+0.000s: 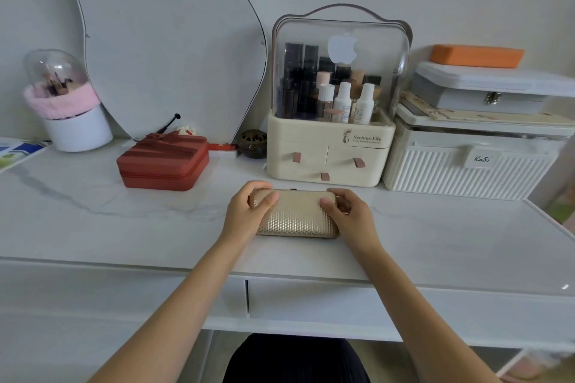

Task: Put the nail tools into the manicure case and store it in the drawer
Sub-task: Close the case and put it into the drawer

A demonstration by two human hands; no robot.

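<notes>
A gold, quilted manicure case (297, 214) lies closed and flat on the white marble dressing table (155, 227), in the middle near the front. My left hand (245, 211) grips its left end, fingers over the top and far edge. My right hand (350, 211) holds its right end, thumb on the lid. No loose nail tools are in sight. Below the tabletop, a white drawer front (342, 308) sits shut.
A red zipped box (163, 162) stands at the left, a cream cosmetics organiser (333, 162) with a clear dome just behind the case, and white stacked storage boxes (466, 165) at the right. A pink-trimmed brush holder (71, 115) and a mirror stand at the back left.
</notes>
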